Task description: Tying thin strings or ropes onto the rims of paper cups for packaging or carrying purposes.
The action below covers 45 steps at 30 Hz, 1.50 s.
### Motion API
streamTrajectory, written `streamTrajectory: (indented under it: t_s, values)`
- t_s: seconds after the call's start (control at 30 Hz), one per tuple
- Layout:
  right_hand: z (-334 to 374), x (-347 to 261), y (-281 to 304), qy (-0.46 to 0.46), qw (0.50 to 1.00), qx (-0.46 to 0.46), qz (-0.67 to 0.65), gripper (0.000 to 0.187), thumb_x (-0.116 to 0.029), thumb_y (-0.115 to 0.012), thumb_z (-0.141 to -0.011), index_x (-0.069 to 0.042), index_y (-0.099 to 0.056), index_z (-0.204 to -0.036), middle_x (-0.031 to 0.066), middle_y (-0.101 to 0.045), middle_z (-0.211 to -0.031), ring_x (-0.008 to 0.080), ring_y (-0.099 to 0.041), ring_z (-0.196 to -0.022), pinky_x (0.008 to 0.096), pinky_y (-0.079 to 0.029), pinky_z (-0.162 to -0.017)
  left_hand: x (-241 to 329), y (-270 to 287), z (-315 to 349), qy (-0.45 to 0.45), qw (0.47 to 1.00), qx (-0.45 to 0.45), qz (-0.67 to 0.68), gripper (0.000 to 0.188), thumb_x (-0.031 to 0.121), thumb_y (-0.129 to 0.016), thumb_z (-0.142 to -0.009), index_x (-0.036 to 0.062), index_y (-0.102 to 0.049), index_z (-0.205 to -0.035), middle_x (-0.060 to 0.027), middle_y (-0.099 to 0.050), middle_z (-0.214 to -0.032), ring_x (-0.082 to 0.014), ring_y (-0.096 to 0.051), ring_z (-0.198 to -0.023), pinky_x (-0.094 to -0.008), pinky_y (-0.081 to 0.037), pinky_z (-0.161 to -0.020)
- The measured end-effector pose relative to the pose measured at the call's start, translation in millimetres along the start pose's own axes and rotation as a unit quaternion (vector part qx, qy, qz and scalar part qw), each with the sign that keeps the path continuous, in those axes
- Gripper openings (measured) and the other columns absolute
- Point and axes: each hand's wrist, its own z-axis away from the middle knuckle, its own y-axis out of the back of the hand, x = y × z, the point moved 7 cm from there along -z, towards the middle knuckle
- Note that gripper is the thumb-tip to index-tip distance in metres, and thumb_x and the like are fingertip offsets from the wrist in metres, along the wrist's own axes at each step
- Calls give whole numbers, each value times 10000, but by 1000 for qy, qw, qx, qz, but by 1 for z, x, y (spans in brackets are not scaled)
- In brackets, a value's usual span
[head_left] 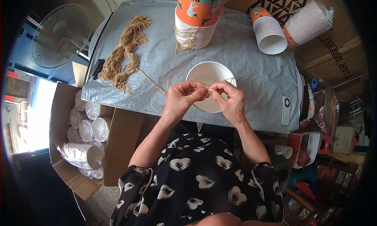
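Pinching thin tan twine between closed thumb and fingertips, the left hand and right hand nearly meet. The twine spans their tips above a round white paper bucket; a shaggy tan fibre hank lies toward ten o'clock. Forearms angle inward from seven and five o'clock.

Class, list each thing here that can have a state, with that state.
Left hand: pinching twine
Right hand: pinching twine
White tub: open, mouth up
Twine bundle: loose, one strand trailing
Tall tub stack: nested, tan strands on its side
Rightmost tub stack: in clear plastic
Cardboard box: open, holding wrapped tubs
Phone: flat, camera side up
Fan: running or off, cannot tell
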Motion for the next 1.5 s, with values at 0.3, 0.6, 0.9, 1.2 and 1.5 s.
streamTrajectory:
  t_s: [0.3,0.6,0.9,1.2,1.5]
  values:
    - [7,9,3,-87,993,0,-77,88,-65,-720,-943,-7,-727,-1010,15,-720,-888,83,-644,-789,245,-521,-744,5,-8,2,-8,999,16,-37,129,60,-725,-947,-42,-711,-1024,-97,-760,-925,-153,-748,-866,-270,-605,-793]
    - [10,12,0,-165,970,7,-177,110,-94,-711,-967,16,-714,-961,46,-744,-866,91,-696,-810,239,-546,-756,6,-12,7,-26,995,7,-91,161,52,-745,-937,-56,-732,-1056,-109,-768,-961,-147,-736,-887,-265,-593,-825]
    - [7,19,3,-201,958,8,-204,140,-129,-688,-993,10,-703,-1005,-38,-617,-723,23,-498,-607,197,-394,-568,6,-11,6,-10,995,-9,-103,163,73,-735,-943,-55,-737,-1044,-85,-765,-915,-128,-735,-859,-263,-598,-779]
    - [7,24,0,-261,939,-77,-211,162,-133,-686,-994,7,-694,-1076,-57,-576,-676,-2,-378,-502,190,-269,-448,4,-12,5,-22,996,-24,-82,133,46,-738,-933,-53,-708,-1017,-78,-748,-926,-132,-733,-883,-263,-601,-799]
    - [1,16,4,-222,952,-144,-155,67,-59,-650,-991,-8,-673,-1027,-81,-508,-610,0,-408,-531,201,-311,-475,4,-11,7,-4,997,-22,-70,104,28,-738,-936,-41,-691,-997,-74,-745,-921,-128,-733,-866,-259,-602,-793]
